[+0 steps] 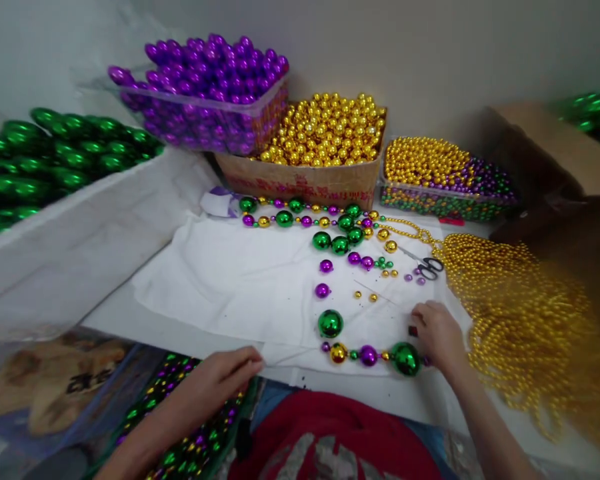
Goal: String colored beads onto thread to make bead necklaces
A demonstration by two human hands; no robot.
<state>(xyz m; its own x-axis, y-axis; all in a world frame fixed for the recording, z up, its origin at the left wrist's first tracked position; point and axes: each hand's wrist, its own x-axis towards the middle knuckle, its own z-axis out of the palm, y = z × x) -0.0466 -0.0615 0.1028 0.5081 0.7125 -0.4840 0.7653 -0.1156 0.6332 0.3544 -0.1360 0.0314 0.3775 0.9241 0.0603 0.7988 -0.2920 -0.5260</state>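
Note:
My left hand (233, 370) is at the near edge of the white cloth, fingertips pressed together on a thin thread (293, 357). That thread runs right to a short strand of beads (368, 355) in purple, gold and green. At the strand's right end is my right hand (439, 333), its fingers curled down. A small black and red object (413, 331) shows at its fingertips; its kind and how it is held are unclear. A loose green bead (330, 323) lies above the strand, with purple beads (323, 291) and small gold beads (373, 297) beyond.
Scissors (430, 268) lie near a heap of gold bead chains (525, 320). A finished-looking bead strand (284, 219) stretches across the back. Behind it stand a purple bead bin (260, 110), a cardboard box of gold beads (300, 183) and a mixed bin (447, 193). A white foam box (90, 233) borders the left.

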